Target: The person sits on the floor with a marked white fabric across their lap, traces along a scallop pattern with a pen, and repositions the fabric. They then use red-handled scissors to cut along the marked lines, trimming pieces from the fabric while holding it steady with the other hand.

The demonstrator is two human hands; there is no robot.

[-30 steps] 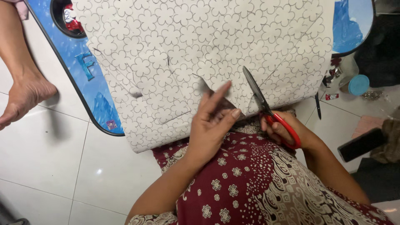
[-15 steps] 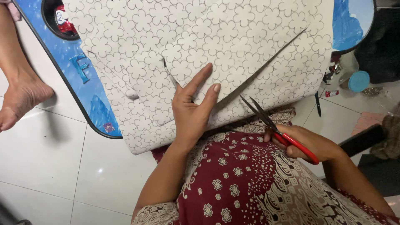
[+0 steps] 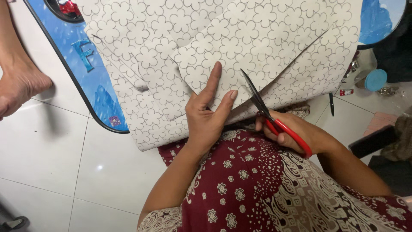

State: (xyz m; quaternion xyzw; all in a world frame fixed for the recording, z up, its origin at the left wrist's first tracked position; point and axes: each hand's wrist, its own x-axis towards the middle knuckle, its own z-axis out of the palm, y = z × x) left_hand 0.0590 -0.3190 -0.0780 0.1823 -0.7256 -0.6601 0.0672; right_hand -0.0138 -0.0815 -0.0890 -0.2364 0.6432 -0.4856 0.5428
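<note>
Head view: scissors (image 3: 274,116) in right hand (image 3: 296,133)

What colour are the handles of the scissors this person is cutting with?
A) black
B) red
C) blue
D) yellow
B: the right hand grips scissors with red handles, their dark blades over the flower-patterned sheet, which the left hand presses flat.

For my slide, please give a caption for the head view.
Left hand flattens flower-patterned sheet; right hand holds red-handled scissors.
</note>
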